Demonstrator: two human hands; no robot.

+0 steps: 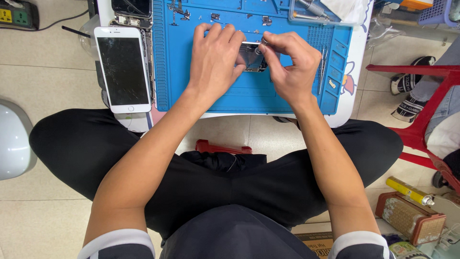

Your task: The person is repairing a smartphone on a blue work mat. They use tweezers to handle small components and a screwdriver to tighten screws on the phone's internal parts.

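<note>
My left hand (214, 56) lies over an opened phone body (251, 58) on the blue work mat (191, 91), fingers curled on its left side and holding it down. My right hand (290, 61) pinches a small screwdriver (260, 46) whose tip meets the phone body's upper edge. Most of the phone body is hidden under both hands.
A white phone with a cracked dark screen (123, 69) lies at the mat's left. Tweezers (322, 67) and small screws rest on the mat's right side. A clear tray (326, 10) sits at the top right. A red stool (421, 96), a person's shoes (407, 81) and a yellow can (409, 191) are to the right.
</note>
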